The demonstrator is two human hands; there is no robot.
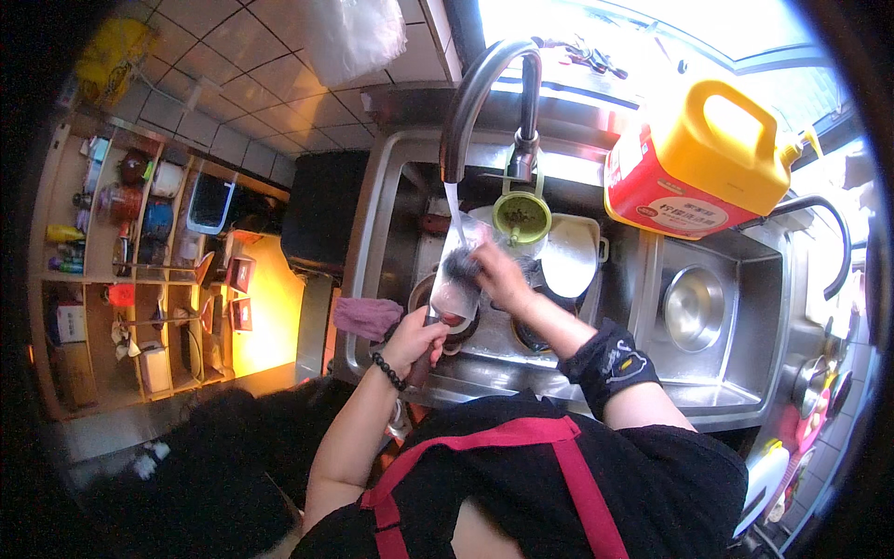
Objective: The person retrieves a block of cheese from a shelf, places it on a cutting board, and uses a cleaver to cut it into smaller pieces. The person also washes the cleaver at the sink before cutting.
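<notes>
My left hand (418, 339) is closed round the dark handle of a cleaver, whose broad wet blade (454, 297) points up and away from me over the left sink basin. Against the blade my right hand (497, 271) presses a dark, blurred scrubber (461, 265), probably steel wool. Water runs from the curved metal faucet (454, 147) onto the blade beside the scrubber. Below the cleaver are bowls, partly hidden by it. A green strainer (522, 216) with dark bits in it sits behind my right hand, next to a white container (571, 255).
A large yellow and red detergent jug (705, 168) stands behind the divider between the basins. The right basin holds a round metal bowl (693, 307). A pink cloth (368, 318) hangs over the sink's left edge. Shelves (105, 279) with assorted items are at far left.
</notes>
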